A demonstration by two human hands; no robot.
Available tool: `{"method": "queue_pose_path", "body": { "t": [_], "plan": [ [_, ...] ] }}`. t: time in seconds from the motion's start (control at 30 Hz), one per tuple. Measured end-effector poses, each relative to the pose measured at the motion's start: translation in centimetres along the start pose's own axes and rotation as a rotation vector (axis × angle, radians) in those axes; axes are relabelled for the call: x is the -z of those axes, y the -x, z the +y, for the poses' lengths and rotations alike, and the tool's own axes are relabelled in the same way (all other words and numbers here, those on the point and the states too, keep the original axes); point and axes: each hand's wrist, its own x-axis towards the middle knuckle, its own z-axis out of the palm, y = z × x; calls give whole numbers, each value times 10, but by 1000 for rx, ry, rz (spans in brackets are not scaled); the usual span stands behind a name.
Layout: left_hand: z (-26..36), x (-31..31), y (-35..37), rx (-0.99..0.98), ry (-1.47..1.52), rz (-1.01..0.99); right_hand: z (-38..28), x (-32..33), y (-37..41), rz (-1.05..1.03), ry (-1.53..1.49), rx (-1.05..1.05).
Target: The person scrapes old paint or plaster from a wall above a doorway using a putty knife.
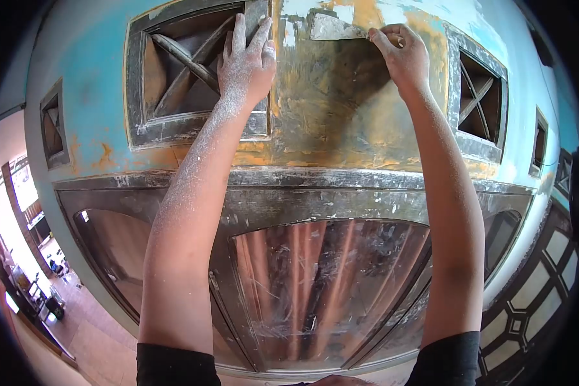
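Observation:
My right hand (402,55) grips a flat metal scraper (333,28), its blade pressed against the wall (341,109) high up, where blue paint has come off to orange and grey. My left hand (246,61), dusted white, rests with spread fingers on the grey frame (199,128) of a vent opening with crossed bars. Both forearms reach up and are powdered with pale dust.
More framed vent openings sit at the left (53,125) and right (476,100). Below the scraped patch runs a grey lintel (302,183) over a smeared glass window (328,289). A latticed grille (547,283) is at lower right. A room shows at far left.

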Motion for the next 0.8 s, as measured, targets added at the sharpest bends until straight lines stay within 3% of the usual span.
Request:
{"method": "queue_pose_path", "body": {
  "t": [0.17,0.53,0.8],
  "plan": [
    [0,2,5,59,110,-39,-7,-14,5,52,94,147],
    [-1,1,6,72,127,-40,-8,-19,9,69,173,159],
    [2,4,7,97,143,-48,-3,-27,19,187,200,280]
  ]
}}
